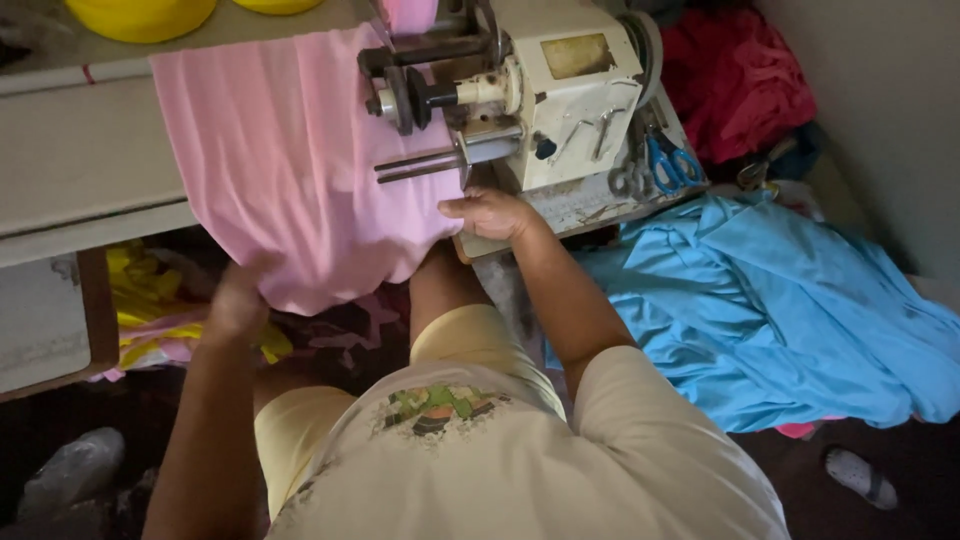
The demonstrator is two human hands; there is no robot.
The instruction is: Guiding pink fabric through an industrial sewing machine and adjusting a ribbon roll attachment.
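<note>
A wide piece of pink fabric [290, 160] hangs over the front edge of a grey work table [70, 170] and runs under the arm of a cream sewing machine [540, 90]. My left hand [238, 295] grips the lower hem of the pink fabric, below the table edge. My right hand [490, 213] lies flat with fingers together on the fabric's right edge, at the base of the machine, just below its needle arm.
Blue-handled scissors [668, 165] lie on the machine bed at right. A heap of light blue cloth [780, 310] spreads at right, red cloth [735, 80] behind it. Yellow and pink cloth [150, 310] sits under the table. Yellow bowls [140, 15] stand at the table's back.
</note>
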